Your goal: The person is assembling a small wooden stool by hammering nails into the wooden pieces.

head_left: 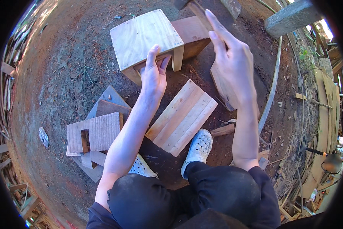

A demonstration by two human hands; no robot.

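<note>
My left hand (155,76) grips the near edge of a small wooden stool (146,36), thumb on top and fingers curled under the edge. Small dark nail heads dot the pale top along its edges. Raised to the right of it, my right hand (234,61) is closed around the wooden handle of a hammer (200,14). The dark hammer head is at the upper edge of the picture, above the stool and apart from it. Against the stool's right side rests a brown wooden block (194,32).
A slatted wooden panel (182,118) lies before my feet. To the left is a stack of boards, topped by a slotted one (102,131). Under my right forearm is a thick wood piece (221,86). A concrete post (291,19) and bent pole (272,87) are at right.
</note>
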